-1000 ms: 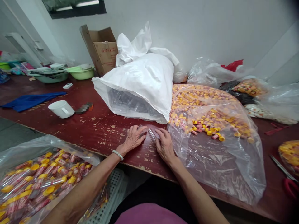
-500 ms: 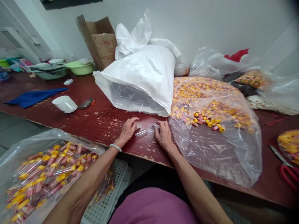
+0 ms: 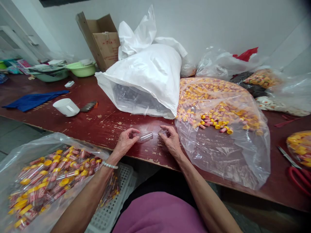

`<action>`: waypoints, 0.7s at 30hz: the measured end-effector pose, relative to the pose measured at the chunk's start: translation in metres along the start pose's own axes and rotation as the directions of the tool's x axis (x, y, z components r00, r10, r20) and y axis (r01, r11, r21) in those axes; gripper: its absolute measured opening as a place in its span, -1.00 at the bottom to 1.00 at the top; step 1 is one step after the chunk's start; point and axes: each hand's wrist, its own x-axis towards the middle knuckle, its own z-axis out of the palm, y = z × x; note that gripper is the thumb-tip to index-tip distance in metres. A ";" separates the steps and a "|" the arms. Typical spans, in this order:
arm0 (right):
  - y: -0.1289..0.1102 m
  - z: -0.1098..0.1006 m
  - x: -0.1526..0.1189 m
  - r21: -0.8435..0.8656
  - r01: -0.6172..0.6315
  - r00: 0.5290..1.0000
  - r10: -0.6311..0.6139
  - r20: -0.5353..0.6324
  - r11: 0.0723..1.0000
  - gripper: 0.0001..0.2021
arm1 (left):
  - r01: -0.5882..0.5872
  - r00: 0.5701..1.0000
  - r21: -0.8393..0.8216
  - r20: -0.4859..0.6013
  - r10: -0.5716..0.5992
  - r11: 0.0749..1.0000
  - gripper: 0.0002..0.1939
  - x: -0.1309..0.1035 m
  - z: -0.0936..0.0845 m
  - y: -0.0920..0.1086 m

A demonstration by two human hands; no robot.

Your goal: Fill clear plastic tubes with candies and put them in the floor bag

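My left hand [image 3: 126,141] is just above the table with its fingers curled and a gap between thumb and forefinger. I cannot see anything in it. By its thumb, a clear plastic tube [image 3: 146,137] lies on the worn red table [image 3: 97,131]. My right hand [image 3: 171,139] is closed, pinching another clear tube [image 3: 162,131] between thumb and fingers; part of that tube is hidden. Behind both hands, a white sack [image 3: 155,74] lies on its side, its mouth towards me, with many clear tubes inside.
Right of the sack spreads a clear bag [image 3: 218,155] of small yellow-capped pieces. At lower left, another bag [image 3: 80,142] holds filled, yellow-capped tubes, near a white basket [image 3: 107,207]. A white mug [image 3: 66,107], blue cloth [image 3: 35,100] and red-handled scissors [image 3: 297,178] lie about.
My left hand has drawn back to the left, its fingers now curled instead of stretched forward. My right hand stays by its tube, and the tube on the table has hardly moved.
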 end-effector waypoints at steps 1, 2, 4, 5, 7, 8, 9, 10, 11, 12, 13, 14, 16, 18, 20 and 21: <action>-0.008 0.002 0.001 -0.051 0.061 0.998 -0.060 0.035 0.997 -0.72 | 0.006 1.000 -0.022 -0.008 -0.006 1.000 -0.76 -0.002 0.001 -0.001; -0.017 0.004 0.002 -0.113 0.128 0.989 -0.119 0.083 0.985 -0.72 | 0.013 1.000 -0.040 -0.012 -0.013 0.999 -0.75 -0.004 0.002 -0.003; -0.031 0.014 0.004 -0.252 0.265 0.950 -0.206 0.236 0.931 -0.70 | 0.035 0.999 -0.070 -0.020 -0.037 0.997 -0.75 -0.007 0.003 -0.006; -0.036 0.020 0.004 -0.307 0.337 0.913 -0.230 0.335 0.890 -0.69 | 0.048 0.998 -0.089 -0.033 -0.051 0.995 -0.75 -0.008 0.004 -0.008; -0.038 0.033 0.005 -0.362 0.469 0.825 -0.254 0.504 0.806 -0.68 | 0.065 0.994 -0.132 -0.075 -0.076 0.989 -0.74 -0.009 0.004 -0.012; -0.037 0.039 0.005 -0.369 0.517 0.787 -0.261 0.559 0.772 -0.67 | 0.071 0.992 -0.152 -0.096 -0.087 0.986 -0.73 -0.009 0.003 -0.014; -0.033 0.044 0.005 -0.373 0.547 0.763 -0.264 0.590 0.749 -0.67 | 0.078 0.989 -0.170 -0.113 -0.098 0.982 -0.72 -0.010 0.002 -0.016; -0.029 0.047 0.006 -0.383 0.554 0.758 -0.258 0.599 0.739 -0.66 | 0.088 0.986 -0.186 -0.124 -0.112 0.979 -0.70 -0.010 0.001 -0.018; -0.026 0.050 0.006 -0.403 0.536 0.773 -0.241 0.587 0.741 -0.66 | 0.102 0.983 -0.199 -0.128 -0.129 0.975 -0.68 -0.011 -0.001 -0.019; -0.022 0.050 0.007 -0.425 0.495 0.802 -0.211 0.559 0.758 -0.67 | 0.118 0.981 -0.214 -0.127 -0.148 0.970 -0.65 -0.012 -0.002 -0.020; -0.020 0.050 0.008 -0.428 0.433 0.834 -0.173 0.523 0.793 -0.68 | 0.136 0.980 -0.232 -0.113 -0.165 0.963 -0.63 -0.012 -0.003 -0.020; -0.018 0.049 0.008 -0.401 0.351 0.866 -0.132 0.481 0.846 -0.70 | 0.152 0.980 -0.255 -0.087 -0.179 0.955 -0.60 -0.013 -0.002 -0.019; -0.019 0.046 0.009 -0.228 0.158 0.910 -0.052 0.411 0.961 -0.71 | 0.166 0.985 -0.327 0.011 -0.172 0.930 -0.54 -0.014 0.002 -0.015; -0.023 0.044 0.006 0.030 -0.010 0.923 -0.002 0.384 1.000 -0.70 | 0.169 0.982 -0.434 0.155 -0.111 0.885 -0.45 -0.014 0.012 -0.009; -0.026 0.044 0.002 0.212 -0.097 0.929 0.012 0.369 0.973 -0.67 | 0.167 0.967 -0.525 0.251 -0.036 0.835 -0.39 -0.013 0.024 -0.003; -0.026 0.045 0.000 0.251 -0.107 0.932 0.010 0.362 0.962 -0.65 | 0.162 0.963 -0.550 0.270 -0.009 0.819 -0.36 -0.012 0.030 -0.001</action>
